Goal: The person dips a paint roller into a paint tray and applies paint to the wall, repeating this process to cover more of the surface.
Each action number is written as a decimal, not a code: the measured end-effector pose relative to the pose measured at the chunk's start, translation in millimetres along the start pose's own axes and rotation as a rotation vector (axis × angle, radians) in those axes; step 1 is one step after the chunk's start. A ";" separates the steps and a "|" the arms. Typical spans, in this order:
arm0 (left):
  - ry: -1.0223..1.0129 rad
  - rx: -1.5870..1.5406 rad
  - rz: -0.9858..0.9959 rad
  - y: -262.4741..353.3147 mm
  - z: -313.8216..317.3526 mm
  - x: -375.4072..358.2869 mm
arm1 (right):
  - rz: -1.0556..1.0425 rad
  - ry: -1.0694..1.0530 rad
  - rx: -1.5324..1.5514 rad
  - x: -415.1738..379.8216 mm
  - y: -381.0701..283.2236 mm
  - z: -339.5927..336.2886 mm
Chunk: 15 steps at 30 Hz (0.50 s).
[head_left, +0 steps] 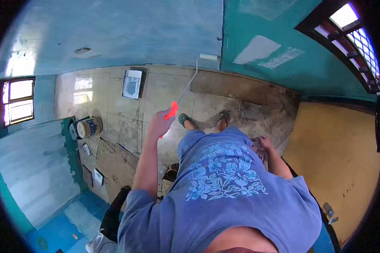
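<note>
My left hand [159,123] is closed round the orange handle of a paint roller [187,87]. Its thin metal frame reaches forward to a white roller sleeve [208,57], which overlaps the foot of the blue wall [143,33] near the corner. Low at my right side, my right hand [264,143] has its fingers curled beside a dark, mottled, cloth-like thing [259,152]; what it grips I cannot tell. Between the hands are my blue shirt and my sandalled feet.
A paint tray [132,84] lies on the tiled floor ahead-left. Further left stands a paint bucket [90,127]. Stained cardboard [236,86] runs along the teal wall [266,38]. A yellowish door [333,164] is at right. Another person's dark-clothed leg [114,215] shows behind-left.
</note>
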<state>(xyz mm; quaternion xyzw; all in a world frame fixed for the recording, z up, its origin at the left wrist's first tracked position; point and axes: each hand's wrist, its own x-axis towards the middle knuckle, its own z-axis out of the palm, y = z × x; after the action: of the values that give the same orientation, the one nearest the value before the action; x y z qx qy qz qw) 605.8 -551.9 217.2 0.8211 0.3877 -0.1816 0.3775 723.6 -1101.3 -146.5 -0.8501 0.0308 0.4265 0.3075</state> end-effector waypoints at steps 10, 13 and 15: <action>0.259 0.187 0.021 78.4 -169.3 -190.1 | -0.007 -0.224 -0.024 15.0 -100.5 -1.7; 0.259 0.256 0.016 71.1 -179.1 -177.2 | -0.003 -0.186 0.309 0.9 -121.1 0.5; 0.229 0.249 0.026 58.6 -173.3 -153.9 | 0.014 -0.174 0.297 -4.9 -127.2 2.2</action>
<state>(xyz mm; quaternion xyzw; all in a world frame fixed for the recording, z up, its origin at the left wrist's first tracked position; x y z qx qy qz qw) 554.6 -521.2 448.7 0.8818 0.3921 -0.1284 0.2285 759.0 -998.2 -80.7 -0.7550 0.0727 0.4912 0.4283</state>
